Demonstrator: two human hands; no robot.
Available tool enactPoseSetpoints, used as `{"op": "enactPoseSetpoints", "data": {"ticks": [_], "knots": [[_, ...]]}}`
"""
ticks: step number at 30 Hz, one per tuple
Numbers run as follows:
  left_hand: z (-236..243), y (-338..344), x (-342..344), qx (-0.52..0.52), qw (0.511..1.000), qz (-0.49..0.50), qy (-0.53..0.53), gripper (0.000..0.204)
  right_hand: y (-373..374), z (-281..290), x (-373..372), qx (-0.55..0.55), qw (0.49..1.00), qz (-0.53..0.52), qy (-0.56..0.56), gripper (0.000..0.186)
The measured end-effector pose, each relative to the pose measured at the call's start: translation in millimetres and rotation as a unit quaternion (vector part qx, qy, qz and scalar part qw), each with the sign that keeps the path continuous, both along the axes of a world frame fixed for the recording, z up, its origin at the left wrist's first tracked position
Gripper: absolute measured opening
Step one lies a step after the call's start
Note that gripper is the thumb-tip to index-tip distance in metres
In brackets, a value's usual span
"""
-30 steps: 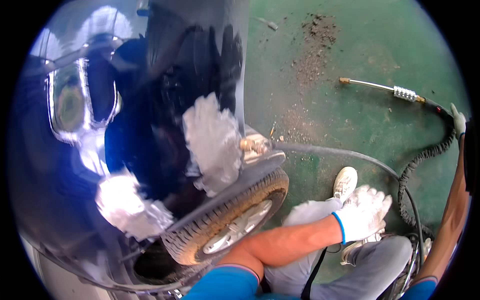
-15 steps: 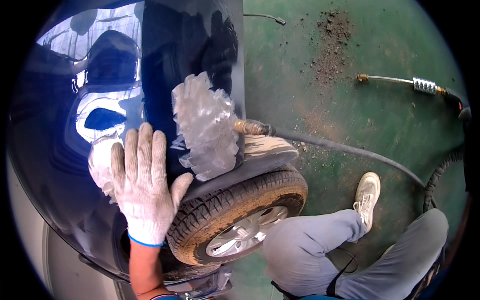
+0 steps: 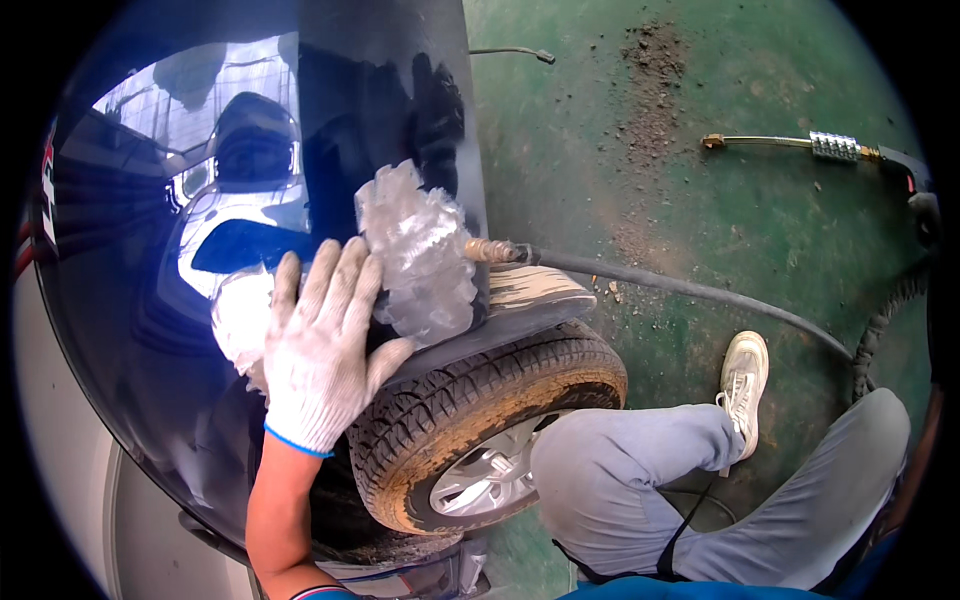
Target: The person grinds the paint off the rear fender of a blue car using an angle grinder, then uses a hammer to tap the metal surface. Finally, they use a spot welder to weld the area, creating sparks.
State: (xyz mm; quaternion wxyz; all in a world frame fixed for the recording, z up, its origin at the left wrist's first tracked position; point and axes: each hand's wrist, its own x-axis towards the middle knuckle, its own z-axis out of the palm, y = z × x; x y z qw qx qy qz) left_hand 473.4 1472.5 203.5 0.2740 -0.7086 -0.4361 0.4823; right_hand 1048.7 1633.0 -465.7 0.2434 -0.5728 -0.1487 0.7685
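The left hand [image 3: 325, 345], in a white knit glove with a blue cuff, lies flat and spread on the dark blue car body [image 3: 130, 250], its thumb apart from the fingers. Around this hand as the clock's centre, one pale patch [image 3: 238, 320] sits at about 9 o'clock, its edge partly covered by the glove; a larger grey patch [image 3: 420, 260] is between 1 and 2 o'clock, just beside the fingertips. The right hand [image 3: 924, 207] is mostly lost in the dark rim, far off at 2 o'clock near the tool; I cannot tell how its fingers stand.

At 4 o'clock is a muddy wheel [image 3: 490, 430], with the person's grey trousers [image 3: 640, 480] beyond. A hose [image 3: 690, 288] runs toward 3 o'clock. Farther out at 2 o'clock, a metal-tipped tool [image 3: 780, 142] and scattered dirt [image 3: 655, 90] show against the green floor [image 3: 560, 130].
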Motion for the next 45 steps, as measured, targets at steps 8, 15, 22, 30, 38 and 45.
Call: {"op": "enactPoseSetpoints", "data": {"ticks": [8, 15, 22, 30, 38, 45], "knots": [[-61, 9, -21, 0.032, 0.996, 0.002, -0.089, 0.079, -66, 47, -80, 0.098, 0.966, -0.234, 0.057, 0.018], [-175, -16, 66, 0.221, 0.790, 0.102, -0.563, 0.084, -151, 162, -149, 0.158, 0.901, -0.367, 0.171, 0.020], [-213, 29, 90, -0.003, 0.147, 0.394, -0.907, 0.088, -250, 263, -145, 0.242, 0.865, -0.315, 0.307, 0.057], [-160, 37, 125, -0.137, -0.088, 0.138, -0.977, 0.053, -265, 281, -119, 0.251, 0.863, -0.228, 0.374, 0.063], [-183, 32, 106, -0.022, -0.244, 0.332, -0.911, 0.029, -247, 264, -117, 0.290, 0.884, -0.141, 0.339, 0.050], [-171, 33, 89, 0.001, -0.234, 0.314, -0.920, 0.029, -226, 281, -141, 0.282, 0.889, -0.123, 0.340, 0.045]]}}
